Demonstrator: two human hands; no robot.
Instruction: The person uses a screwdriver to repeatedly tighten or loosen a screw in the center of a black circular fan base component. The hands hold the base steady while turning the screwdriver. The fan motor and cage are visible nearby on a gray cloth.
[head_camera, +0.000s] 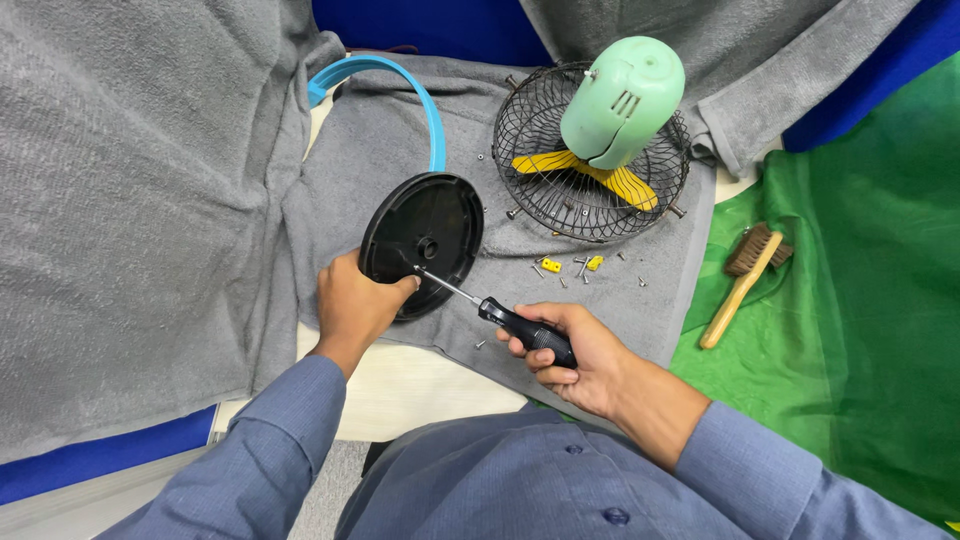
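My left hand (352, 305) grips the lower edge of a round black fan base (425, 235), holding it tilted up on the grey towel. My right hand (575, 350) is closed around the black handle of a screwdriver (520, 325). Its metal shaft runs up and left, and the tip touches the base just below the centre hole. Behind the base lies a blue ring (425, 100). A black wire fan grille (590, 165) with yellow blades and a mint-green motor housing (622, 100) rests at the upper right.
Several small screws and two yellow clips (572, 266) lie scattered on the grey towel (150, 230) between the base and the grille. A wooden-handled brush (742, 280) lies on green cloth (860, 330) at the right. Blue fabric shows at the back.
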